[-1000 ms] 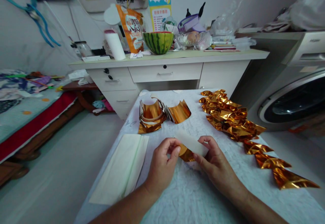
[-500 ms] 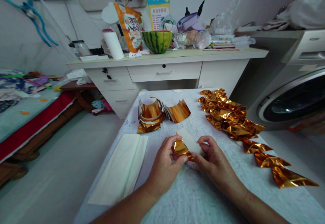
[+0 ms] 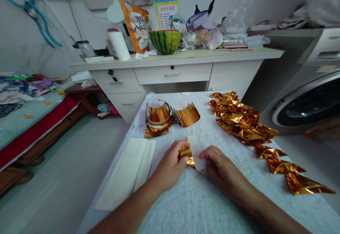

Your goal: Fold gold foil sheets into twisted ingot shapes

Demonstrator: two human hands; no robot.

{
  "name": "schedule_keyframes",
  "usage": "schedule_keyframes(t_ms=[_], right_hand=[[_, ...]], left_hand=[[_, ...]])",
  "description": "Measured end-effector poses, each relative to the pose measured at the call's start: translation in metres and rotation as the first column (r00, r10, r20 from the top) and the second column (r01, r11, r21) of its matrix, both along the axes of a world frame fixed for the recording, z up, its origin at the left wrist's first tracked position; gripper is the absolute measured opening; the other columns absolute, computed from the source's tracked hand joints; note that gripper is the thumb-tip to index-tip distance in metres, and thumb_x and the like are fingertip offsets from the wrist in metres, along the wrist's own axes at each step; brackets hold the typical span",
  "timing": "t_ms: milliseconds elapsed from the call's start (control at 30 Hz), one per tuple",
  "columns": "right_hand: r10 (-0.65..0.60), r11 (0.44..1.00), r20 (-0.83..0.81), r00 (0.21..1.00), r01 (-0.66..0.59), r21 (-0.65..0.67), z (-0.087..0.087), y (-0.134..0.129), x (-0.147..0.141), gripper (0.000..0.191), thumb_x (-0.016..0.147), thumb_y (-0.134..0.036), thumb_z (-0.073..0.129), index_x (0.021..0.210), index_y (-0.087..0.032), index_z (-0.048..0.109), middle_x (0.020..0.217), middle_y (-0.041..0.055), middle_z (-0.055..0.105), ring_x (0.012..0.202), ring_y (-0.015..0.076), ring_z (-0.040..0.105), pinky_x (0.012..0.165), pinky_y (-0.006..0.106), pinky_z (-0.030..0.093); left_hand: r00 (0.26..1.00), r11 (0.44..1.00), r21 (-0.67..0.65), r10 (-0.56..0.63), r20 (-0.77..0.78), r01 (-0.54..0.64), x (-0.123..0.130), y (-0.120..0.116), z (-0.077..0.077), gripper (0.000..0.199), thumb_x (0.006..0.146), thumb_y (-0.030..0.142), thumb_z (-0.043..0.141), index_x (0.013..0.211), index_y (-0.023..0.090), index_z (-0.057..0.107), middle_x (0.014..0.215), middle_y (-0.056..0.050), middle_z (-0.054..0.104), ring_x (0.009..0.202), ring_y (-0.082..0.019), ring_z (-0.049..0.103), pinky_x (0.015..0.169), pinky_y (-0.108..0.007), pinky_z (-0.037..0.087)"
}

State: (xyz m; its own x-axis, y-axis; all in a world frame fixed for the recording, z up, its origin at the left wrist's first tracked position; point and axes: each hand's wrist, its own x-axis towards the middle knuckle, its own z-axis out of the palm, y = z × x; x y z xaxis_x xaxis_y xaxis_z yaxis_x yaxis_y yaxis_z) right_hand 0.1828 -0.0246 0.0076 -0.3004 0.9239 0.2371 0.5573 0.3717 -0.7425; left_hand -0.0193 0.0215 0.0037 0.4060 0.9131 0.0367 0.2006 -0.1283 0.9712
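Observation:
Over the table in the middle of the head view, a sheet of gold foil paper (image 3: 196,152) is partly folded, its white back facing me on the right and shiny gold on the left. My left hand (image 3: 168,165) pinches its gold side between thumb and fingers. Closed at the white edge is my right hand (image 3: 225,173), its thumb mostly hidden. Behind them stand curled stacks of gold foil sheets (image 3: 158,115), with a smaller curved stack (image 3: 188,115) alongside. Folded gold foil pieces (image 3: 247,129) lie in a long pile to the right.
A flat pale paper packet (image 3: 124,173) lies on the cloth-covered table (image 3: 212,212), left of my hands. Beyond is a white desk (image 3: 172,73) bearing a cut watermelon (image 3: 165,43) and an orange pouch (image 3: 135,27). A washing machine (image 3: 297,57) stands right, a bed (image 3: 39,120) left.
The foil sheet has turned more upright, showing its white back as a narrower strip. My right hand has shifted from the lower gold corner to the white right edge; my left hand keeps its grip.

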Motion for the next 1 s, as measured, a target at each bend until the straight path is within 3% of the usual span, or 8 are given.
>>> schedule_keyframes(t_ms=[167,367,633,833,1000], right_hand=[[0.018,0.997,0.151,0.988,-0.029,0.073,-0.003,0.000,-0.002,0.031,0.074,0.004,0.048,0.088,-0.022,0.060,0.085,0.0031,0.055,0.082,0.0185,0.053,0.068,0.029,0.041],[0.051,0.987,0.170,0.984,-0.075,0.139,-0.005,0.001,-0.002,0.019,0.080,-0.005,0.057,0.080,-0.022,0.065,0.086,0.0047,0.059,0.083,0.0194,0.053,0.069,0.031,0.040],[0.162,0.986,0.172,0.972,-0.167,0.016,0.000,0.003,-0.001,0.014,0.091,-0.019,0.055,0.083,-0.023,0.067,0.089,0.0048,0.065,0.088,0.0201,0.056,0.078,0.035,0.041],[0.155,0.987,0.103,0.983,-0.149,-0.063,0.001,0.005,-0.001,0.016,0.092,-0.026,0.056,0.083,-0.024,0.069,0.086,0.0036,0.065,0.088,0.0199,0.057,0.078,0.035,0.041],[0.113,0.988,0.168,0.979,-0.094,-0.123,0.002,0.011,-0.006,0.015,0.086,-0.019,0.059,0.079,-0.025,0.071,0.084,0.0026,0.065,0.085,0.0201,0.056,0.076,0.034,0.041]], left_hand=[[0.987,0.991,0.102,-0.069,-0.147,0.084,0.000,0.002,0.003,0.042,0.080,0.006,0.049,0.117,0.023,0.059,0.119,-0.006,0.063,0.114,-0.023,0.057,0.104,-0.039,0.041],[0.959,0.954,0.254,-0.086,-0.271,0.157,0.003,0.004,-0.003,0.048,0.079,0.002,0.046,0.119,0.025,0.057,0.119,-0.005,0.060,0.115,-0.022,0.054,0.103,-0.041,0.041],[0.899,0.900,0.387,-0.013,-0.438,0.202,0.006,0.004,-0.006,0.040,0.081,0.003,0.048,0.114,0.023,0.058,0.119,-0.006,0.053,0.113,-0.023,0.046,0.101,-0.041,0.039],[0.863,0.897,0.357,-0.050,-0.503,0.260,0.004,0.000,-0.005,0.032,0.084,0.008,0.049,0.111,0.023,0.059,0.105,-0.005,0.055,0.102,-0.023,0.048,0.095,-0.040,0.041],[0.860,0.907,0.309,-0.099,-0.501,0.285,0.000,-0.003,0.001,0.041,0.082,0.011,0.054,0.121,0.025,0.055,0.112,-0.005,0.053,0.108,-0.024,0.046,0.098,-0.040,0.040]])
